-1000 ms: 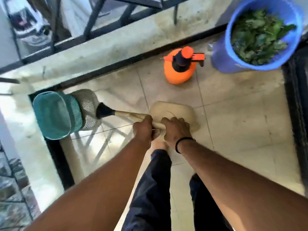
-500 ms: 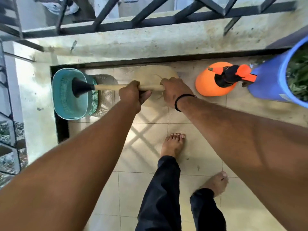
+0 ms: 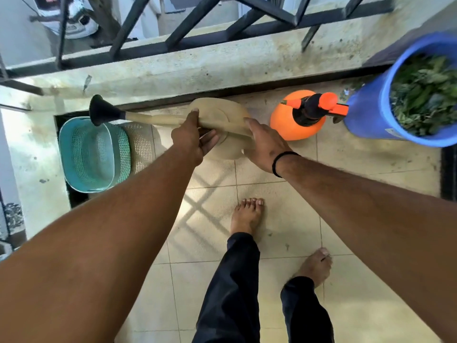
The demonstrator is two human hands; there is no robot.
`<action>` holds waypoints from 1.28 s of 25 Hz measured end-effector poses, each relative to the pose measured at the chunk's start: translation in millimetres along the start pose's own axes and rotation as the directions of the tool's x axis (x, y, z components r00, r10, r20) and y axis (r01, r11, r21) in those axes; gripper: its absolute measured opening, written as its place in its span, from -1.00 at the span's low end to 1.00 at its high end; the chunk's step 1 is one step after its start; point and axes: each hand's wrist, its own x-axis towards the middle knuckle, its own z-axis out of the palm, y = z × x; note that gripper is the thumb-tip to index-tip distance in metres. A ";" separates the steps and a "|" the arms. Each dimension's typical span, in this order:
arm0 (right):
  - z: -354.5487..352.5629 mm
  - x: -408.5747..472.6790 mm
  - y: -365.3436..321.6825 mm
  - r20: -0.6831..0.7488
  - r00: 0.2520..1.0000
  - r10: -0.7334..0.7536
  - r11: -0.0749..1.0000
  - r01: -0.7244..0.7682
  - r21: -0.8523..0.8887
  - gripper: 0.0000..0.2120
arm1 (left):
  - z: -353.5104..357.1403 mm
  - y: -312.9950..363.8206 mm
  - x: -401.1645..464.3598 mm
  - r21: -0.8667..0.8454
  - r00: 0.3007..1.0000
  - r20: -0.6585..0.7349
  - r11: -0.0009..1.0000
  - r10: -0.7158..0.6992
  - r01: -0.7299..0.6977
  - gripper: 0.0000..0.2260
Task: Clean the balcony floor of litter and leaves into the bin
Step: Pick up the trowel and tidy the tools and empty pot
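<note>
— What are the hands holding?
— A tan watering can [image 3: 217, 125]. The left hand [image 3: 191, 138] is on the spout side with its thumb on top and its fingers under. The right hand [image 3: 265, 144] is curled around the handle side.
— Where is the bin?
— The blue bin [image 3: 366, 117] stands at 2 o'clock, full of green leaves [image 3: 425, 92]. An orange spray bottle [image 3: 296, 120] sits just beside it, between bin and can.
— And at 9 o'clock?
— A teal basket [image 3: 91, 154] in the corner, with a white basket [image 3: 141, 147] touching it. Bare feet stand on the tile floor [image 3: 371, 167].
</note>
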 end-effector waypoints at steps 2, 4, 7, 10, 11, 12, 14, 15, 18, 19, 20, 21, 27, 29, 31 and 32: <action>-8.4 -11.7 -8.2 -0.018 1.000 -0.014 0.998 0.014 0.053 -0.34 | 1.9 -8.6 -11.4 0.037 1.000 0.011 0.999 -0.011 0.011 -0.61; -21.5 -30.1 -17.1 -0.030 0.999 -0.014 0.996 0.017 0.089 -0.44 | 0.7 -11.8 -30.5 0.078 0.999 0.023 0.996 -0.039 0.038 -0.63; -50.7 -79.5 -35.4 -0.048 0.999 0.014 0.979 -0.004 0.202 -0.64 | -10.5 -1.7 -82.2 0.160 0.999 0.025 0.986 -0.048 0.044 -0.68; -103.4 -157.1 -61.9 -0.069 0.995 0.074 0.951 -0.049 0.305 -0.81 | -27.4 15.7 -168.8 0.369 0.996 0.085 0.928 0.033 -0.062 -0.75; -123.8 -186.9 -69.1 -0.081 0.991 0.107 0.940 -0.075 0.333 -0.88 | -31.8 20.6 -204.1 0.471 0.990 0.132 0.876 0.053 -0.110 -0.76; -150.3 -225.0 -79.0 -0.107 0.983 0.151 0.919 -0.100 0.381 -0.94 | -34.8 30.1 -248.0 0.567 0.977 0.202 0.806 0.064 -0.170 -0.77; -202.5 -305.2 -97.6 -0.178 0.952 0.250 0.855 -0.131 0.501 -0.96 | -41.2 48.9 -342.4 0.649 0.928 0.362 0.691 0.088 -0.319 -0.80; -227.3 -345.8 -103.4 -0.235 0.921 0.312 0.817 -0.134 0.561 -0.98 | -39.5 58.2 -388.2 0.648 0.891 0.442 0.650 0.104 -0.397 -0.81; -286.0 -458.5 -105.1 -0.406 0.794 0.453 0.731 -0.070 0.679 -0.95 | -13.1 73.2 -502.0 0.558 0.748 0.650 0.585 0.133 -0.589 -0.83; -300.9 -487.0 -102.8 -0.452 0.758 0.470 0.715 -0.026 0.699 -0.92 | -1.5 73.8 -528.3 0.515 0.688 0.714 0.569 0.128 -0.641 -0.85; -316.4 -522.6 -98.9 -0.506 0.708 0.493 0.699 0.024 0.715 -0.91 | 15.6 68.8 -557.5 0.464 0.615 0.780 0.554 0.114 -0.691 -0.86; -328.6 -557.7 -93.1 -0.558 0.647 0.520 0.687 0.072 0.723 -0.90 | 32.7 59.5 -583.9 0.420 0.549 0.831 0.543 0.092 -0.727 -0.86; -302.3 -763.1 -30.7 -0.686 0.174 0.707 0.646 0.236 0.726 -0.82 | 117.4 -70.5 -730.5 0.147 0.095 0.980 0.322 -0.173 -0.935 -0.94; -252.8 -823.1 -10.3 -0.618 0.070 0.783 0.584 0.257 0.770 -0.88 | 122.6 -132.3 -768.2 0.071 -0.006 0.957 0.252 -0.290 -0.965 -0.86; -189.7 -885.8 5.1 -0.516 -0.070 0.854 0.511 0.302 0.805 -0.90 | 110.6 -206.4 -804.5 0.021 -0.070 0.900 0.203 -0.430 -0.979 -0.81; -156.3 -915.6 10.2 -0.462 -0.142 0.875 0.482 0.327 0.813 -0.89 | 98.5 -244.8 -820.4 -0.008 -0.108 0.860 0.199 -0.498 -0.980 -0.79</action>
